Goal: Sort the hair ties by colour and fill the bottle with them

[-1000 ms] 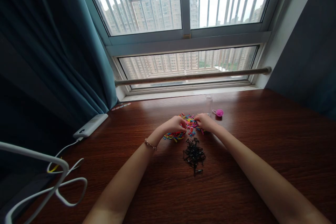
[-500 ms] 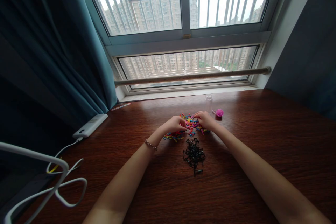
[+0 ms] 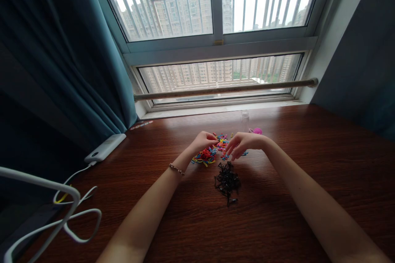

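Coloured bands [image 3: 206,156] uncovered, right hand [image 3: 243,143] lifted, fingers spread, left hand [image 3: 202,141] raised, grip unclear

wooden table [image 3: 308,164], coloured bands [image 3: 205,157], black bands [image 3: 227,181]

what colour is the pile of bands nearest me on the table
Black, seen in the head view: the near pile.
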Available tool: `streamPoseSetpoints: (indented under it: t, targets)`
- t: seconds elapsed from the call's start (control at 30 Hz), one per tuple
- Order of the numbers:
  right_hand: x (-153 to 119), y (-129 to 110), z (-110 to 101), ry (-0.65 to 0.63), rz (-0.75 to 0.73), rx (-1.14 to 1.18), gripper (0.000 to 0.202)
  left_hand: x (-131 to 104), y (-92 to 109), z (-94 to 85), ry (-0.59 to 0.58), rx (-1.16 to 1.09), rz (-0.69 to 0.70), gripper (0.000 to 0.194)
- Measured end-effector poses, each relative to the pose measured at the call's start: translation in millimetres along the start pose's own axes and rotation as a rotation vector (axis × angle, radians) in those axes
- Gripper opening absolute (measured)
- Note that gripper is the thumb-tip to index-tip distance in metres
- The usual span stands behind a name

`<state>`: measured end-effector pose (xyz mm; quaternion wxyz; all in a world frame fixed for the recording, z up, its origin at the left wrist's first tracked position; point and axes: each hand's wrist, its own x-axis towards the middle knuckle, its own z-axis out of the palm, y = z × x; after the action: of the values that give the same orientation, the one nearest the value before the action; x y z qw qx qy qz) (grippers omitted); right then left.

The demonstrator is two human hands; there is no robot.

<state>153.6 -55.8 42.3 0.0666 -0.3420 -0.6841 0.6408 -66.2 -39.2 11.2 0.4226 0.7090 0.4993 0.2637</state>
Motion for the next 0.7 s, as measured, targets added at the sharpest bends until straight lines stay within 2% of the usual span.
streamPoseSetpoints:
  t: [0.13, 0.23, 0.33, 0.4, 0.47, 0.53, 0.57, 0.67, 0.7]
  targets:
    - [23, 16, -14, 0.535, -0.098, -0.223, 0.016, -6, 8, -1.1, -0.177, -0.046, 0.039, 0.023]
    - [36, 26, -16, 0.791, -0.196, -0.512, 0.023, -12, 14, 3.4, -0.404, -0.028, 0.065, 0.021]
    - [47, 36, -9, 0.82, -0.31, -0.739, 0.029, -18, 21, 11.1, -0.575, 0.114, 0.142, 0.019]
    - [55, 44, -4, 0.768, -0.335, -0.848, 0.032, -19, 23, 14.6, -0.605, 0.212, 0.238, 0.019]
    - [62, 52, -1, 0.728, -0.292, -0.941, 0.034, -18, 23, 15.5, -0.606, 0.278, 0.32, 0.019]
    - [67, 58, 0, 0.698, -0.216, -1.0, 0.035, -14, 19, 14.1, -0.525, 0.336, 0.366, 0.023]
    - [68, 60, 0, 0.685, -0.185, -1.014, 0.036, -11, 15, 13.0, -0.422, 0.368, 0.38, 0.025]
    - [70, 62, 0, 0.665, -0.139, -1.025, 0.036, 0, -1, 10.2, 0.02, 0.492, 0.405, 0.024]
    - [70, 62, 0, 0.664, -0.142, -1.024, 0.036, 3, -8, 9.8, 0.117, 0.544, 0.414, 0.022]
